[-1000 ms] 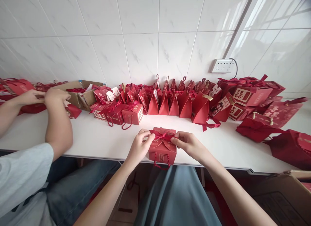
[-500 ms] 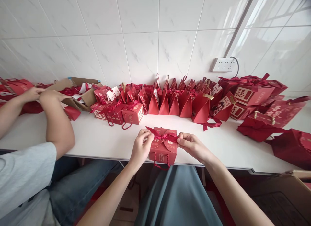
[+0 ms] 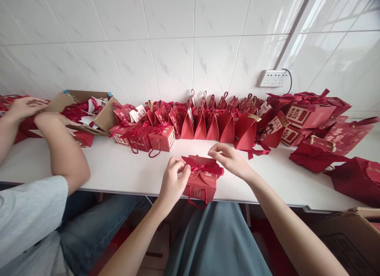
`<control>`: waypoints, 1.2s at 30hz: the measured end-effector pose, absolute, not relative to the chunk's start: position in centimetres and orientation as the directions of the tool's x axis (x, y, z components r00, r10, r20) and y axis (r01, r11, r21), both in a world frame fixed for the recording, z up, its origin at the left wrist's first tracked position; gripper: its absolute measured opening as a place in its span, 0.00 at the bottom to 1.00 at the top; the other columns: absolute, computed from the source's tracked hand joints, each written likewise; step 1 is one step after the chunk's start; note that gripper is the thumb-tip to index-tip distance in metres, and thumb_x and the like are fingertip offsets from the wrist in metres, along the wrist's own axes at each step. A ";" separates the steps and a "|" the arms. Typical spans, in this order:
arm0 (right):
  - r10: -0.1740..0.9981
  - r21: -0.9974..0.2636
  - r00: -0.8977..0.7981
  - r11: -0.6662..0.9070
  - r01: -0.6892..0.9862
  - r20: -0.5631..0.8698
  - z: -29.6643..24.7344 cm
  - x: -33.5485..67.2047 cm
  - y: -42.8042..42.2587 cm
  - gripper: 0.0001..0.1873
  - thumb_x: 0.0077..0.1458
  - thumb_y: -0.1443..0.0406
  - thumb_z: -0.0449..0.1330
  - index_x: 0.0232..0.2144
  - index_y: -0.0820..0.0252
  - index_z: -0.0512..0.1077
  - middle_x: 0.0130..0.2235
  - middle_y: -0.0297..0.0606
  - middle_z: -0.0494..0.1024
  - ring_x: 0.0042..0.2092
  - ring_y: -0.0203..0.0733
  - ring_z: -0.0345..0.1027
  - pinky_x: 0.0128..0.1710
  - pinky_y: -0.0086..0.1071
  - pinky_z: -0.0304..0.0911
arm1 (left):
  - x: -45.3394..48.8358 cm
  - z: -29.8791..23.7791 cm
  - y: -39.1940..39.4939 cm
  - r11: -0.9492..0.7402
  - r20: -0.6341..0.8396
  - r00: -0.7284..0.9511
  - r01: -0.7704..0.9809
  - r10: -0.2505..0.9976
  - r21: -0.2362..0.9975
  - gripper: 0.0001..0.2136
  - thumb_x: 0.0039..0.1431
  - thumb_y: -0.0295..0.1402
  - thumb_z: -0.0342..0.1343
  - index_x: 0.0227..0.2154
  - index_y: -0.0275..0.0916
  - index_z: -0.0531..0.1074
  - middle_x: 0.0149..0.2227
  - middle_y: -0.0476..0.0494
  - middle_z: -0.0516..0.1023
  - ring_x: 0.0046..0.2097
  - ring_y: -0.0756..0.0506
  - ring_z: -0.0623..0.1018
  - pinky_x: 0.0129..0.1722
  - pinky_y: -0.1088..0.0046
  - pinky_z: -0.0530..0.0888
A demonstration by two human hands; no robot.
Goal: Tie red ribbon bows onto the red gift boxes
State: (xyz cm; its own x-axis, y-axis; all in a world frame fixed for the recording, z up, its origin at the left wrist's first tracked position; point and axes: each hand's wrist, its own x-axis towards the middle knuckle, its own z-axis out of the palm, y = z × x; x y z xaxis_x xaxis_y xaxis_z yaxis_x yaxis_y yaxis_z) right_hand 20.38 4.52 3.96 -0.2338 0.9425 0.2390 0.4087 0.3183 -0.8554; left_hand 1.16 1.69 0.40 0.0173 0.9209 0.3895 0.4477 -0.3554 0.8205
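Observation:
A small red gift box (image 3: 200, 187) stands at the table's front edge, with a twisted red cord handle (image 3: 198, 204) hanging from its near side. A red ribbon (image 3: 203, 166) is knotted across its top. My left hand (image 3: 175, 179) pinches the ribbon's left end between thumb and finger. Above the box's right rear corner hovers my right hand (image 3: 230, 161), fingers loosely bent and holding nothing. The ribbon's right end lies free below it.
Behind the box, red gift boxes (image 3: 162, 138) and triangular red boxes (image 3: 200, 125) stand in rows along the wall. More red bags (image 3: 353, 179) lie at right. A co-worker's hands (image 3: 28, 106) are at left, beside an open carton (image 3: 108, 118). A power strip (image 3: 273, 78) is on the wall.
My right hand has let go of the ribbon's right end and moved up and slightly left. My left hand stays on the left end. The co-worker's hands and carton have shifted left.

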 end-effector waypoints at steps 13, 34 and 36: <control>0.907 -0.743 -0.420 0.264 0.615 -0.025 5.7 17.0 7.3 0.09 0.48 0.62 0.59 0.20 0.60 0.70 0.23 0.31 0.73 0.26 0.34 0.63 0.26 0.28 0.56 | 1.5 0.5 1.0 -0.531 0.628 0.174 0.724 0.758 0.441 0.12 0.53 0.20 0.46 0.33 0.42 0.71 0.37 0.45 0.69 0.41 0.44 0.69 0.44 0.64 0.63; 0.870 -0.879 -0.430 -0.009 0.477 -0.242 5.4 22.7 3.6 0.22 0.47 0.48 0.60 0.20 0.60 0.65 0.21 0.31 0.67 0.24 0.33 0.60 0.25 0.29 0.55 | 1.9 0.7 1.1 -0.548 0.501 0.273 0.622 0.821 0.560 0.15 0.53 0.18 0.42 0.34 0.41 0.70 0.38 0.48 0.75 0.42 0.46 0.71 0.41 0.66 0.60; 0.865 -0.931 -0.423 -0.123 0.342 -0.270 6.3 22.6 4.3 0.21 0.44 0.49 0.63 0.19 0.60 0.65 0.20 0.30 0.66 0.22 0.32 0.59 0.24 0.29 0.56 | 1.9 0.7 1.1 -0.540 0.488 0.276 0.622 0.828 0.566 0.15 0.53 0.18 0.42 0.34 0.41 0.70 0.38 0.48 0.75 0.42 0.46 0.71 0.41 0.66 0.60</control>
